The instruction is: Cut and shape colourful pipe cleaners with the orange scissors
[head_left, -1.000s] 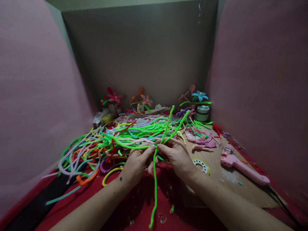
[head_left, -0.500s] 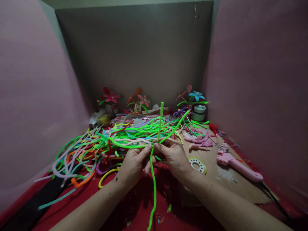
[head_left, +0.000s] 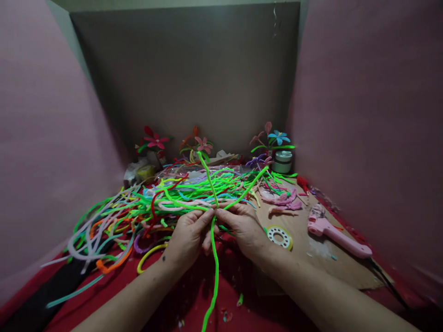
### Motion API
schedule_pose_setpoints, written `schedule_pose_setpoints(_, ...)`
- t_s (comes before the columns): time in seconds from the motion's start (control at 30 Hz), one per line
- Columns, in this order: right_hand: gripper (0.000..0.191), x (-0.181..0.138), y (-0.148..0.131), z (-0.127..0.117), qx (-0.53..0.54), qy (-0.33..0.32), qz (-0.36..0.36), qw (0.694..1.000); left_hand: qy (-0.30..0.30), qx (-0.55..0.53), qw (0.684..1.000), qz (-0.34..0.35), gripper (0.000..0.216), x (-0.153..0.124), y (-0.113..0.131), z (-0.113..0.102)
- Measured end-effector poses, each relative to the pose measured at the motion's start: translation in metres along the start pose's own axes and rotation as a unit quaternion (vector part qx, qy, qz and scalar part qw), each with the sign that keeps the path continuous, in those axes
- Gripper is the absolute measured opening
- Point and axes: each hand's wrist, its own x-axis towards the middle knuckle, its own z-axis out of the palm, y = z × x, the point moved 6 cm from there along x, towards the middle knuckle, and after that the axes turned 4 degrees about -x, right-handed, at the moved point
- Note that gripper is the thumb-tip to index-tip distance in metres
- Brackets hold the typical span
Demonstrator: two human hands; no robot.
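Observation:
My left hand [head_left: 188, 237] and my right hand [head_left: 242, 228] meet at the middle, both pinching bright green pipe cleaners [head_left: 214, 258] where they cross. One green strand hangs down toward me; another green end sticks up and leans left; a third runs up to the right. Just behind my hands spreads a big tangled pile of pipe cleaners [head_left: 138, 207] in green, white, orange, red and pink, lying on the red cloth [head_left: 114, 295].
A pink glue gun [head_left: 334, 233] with its cord and a white tape ring [head_left: 279, 236] lie on a brown board [head_left: 332, 263] to the right. Pipe-cleaner flowers [head_left: 155, 140] and a small white jar [head_left: 283, 161] stand along the back wall. Pink walls close in on both sides.
The upright green end has swung from leaning right to leaning left. My hands have stayed pinched together and the view has drifted slightly left.

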Motion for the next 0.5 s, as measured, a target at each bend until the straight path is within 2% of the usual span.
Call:
schedule_pose_setpoints(0.33, 0.016, -0.0018, -0.0047, 0.0031, -0.025, -0.025, -0.010, 0.999, -0.016, 0.002, 0.999, 0.027, 0.036, -0.0013, 0.0032, 0.0013)
schedule_pose_setpoints(0.5, 0.019, -0.0035, -0.0038, 0.0043, -0.041, -0.025, -0.005, 0.999, 0.000, 0.006, 0.999, 0.041, 0.030, -0.0017, 0.0081, 0.0001)
